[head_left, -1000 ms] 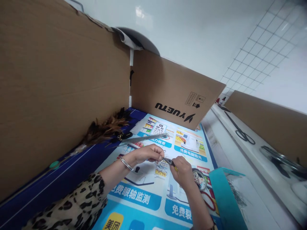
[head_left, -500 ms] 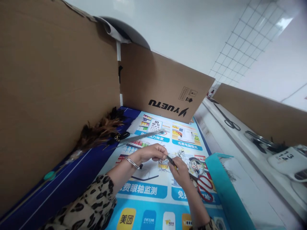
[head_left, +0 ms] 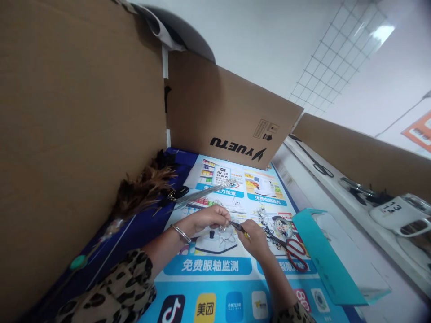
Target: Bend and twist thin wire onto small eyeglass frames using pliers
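My left hand [head_left: 212, 216] is closed in a pinch on a small piece of thin clear wirework [head_left: 222, 228], whose loops hang below the fingertips. My right hand [head_left: 255, 238] is wrapped around a pair of pliers [head_left: 239, 227] with dark jaws and a bit of yellow on the handles. The jaw tips meet the wirework at my left fingertips; whether they grip it is too small to tell. Beyond my left hand lies a bundle of straight thin wires [head_left: 210, 192]. Red-handled scissors [head_left: 296, 253] lie to the right of my right hand.
Dark curly wire pieces [head_left: 264, 220] and a round tin [head_left: 283, 225] lie beside the scissors. A teal open box [head_left: 332, 258] stands at the right. Brown feathers [head_left: 143, 184] rest along the left. Cardboard panels [head_left: 232, 107] wall the left and back. A white mug [head_left: 400, 213] stands on the right ledge.
The camera view has shifted slightly. Both hands stay close together, the pliers still at the wirework, with the right hand and pliers tilted a little flatter.
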Demonstrator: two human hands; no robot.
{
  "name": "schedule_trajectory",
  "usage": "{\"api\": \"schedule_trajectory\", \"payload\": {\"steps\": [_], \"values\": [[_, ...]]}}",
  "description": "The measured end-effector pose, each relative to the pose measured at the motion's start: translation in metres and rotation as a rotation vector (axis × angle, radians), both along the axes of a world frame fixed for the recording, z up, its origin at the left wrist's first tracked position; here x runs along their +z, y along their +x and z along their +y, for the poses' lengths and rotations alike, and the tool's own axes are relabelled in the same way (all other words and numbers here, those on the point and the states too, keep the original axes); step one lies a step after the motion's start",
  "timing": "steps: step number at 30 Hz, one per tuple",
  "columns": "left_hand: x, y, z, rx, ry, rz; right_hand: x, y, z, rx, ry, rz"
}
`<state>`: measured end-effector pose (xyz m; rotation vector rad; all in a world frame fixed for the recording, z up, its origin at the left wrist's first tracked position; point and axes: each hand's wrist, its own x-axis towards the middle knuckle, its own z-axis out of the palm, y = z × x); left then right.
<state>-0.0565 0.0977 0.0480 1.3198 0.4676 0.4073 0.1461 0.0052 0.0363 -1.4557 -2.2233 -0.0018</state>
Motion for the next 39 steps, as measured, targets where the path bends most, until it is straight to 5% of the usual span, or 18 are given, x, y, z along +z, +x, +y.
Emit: {"api": "schedule_trajectory", "payload": {"steps": [16,24,39], "values": [[-0.017,0.02,-0.003,0.095,-0.04,-0.005,-0.017,0.031,0.0,-0.035,-0.065,0.007],[-0.018,0.023,-0.003,0.077,-0.001,0.077,-0.017,0.053,0.004,-0.037,-0.147,0.118],[-0.011,0.031,-0.009,-0.028,0.005,0.166,-0.014,0.05,0.0,0.041,-0.206,0.123]]}}
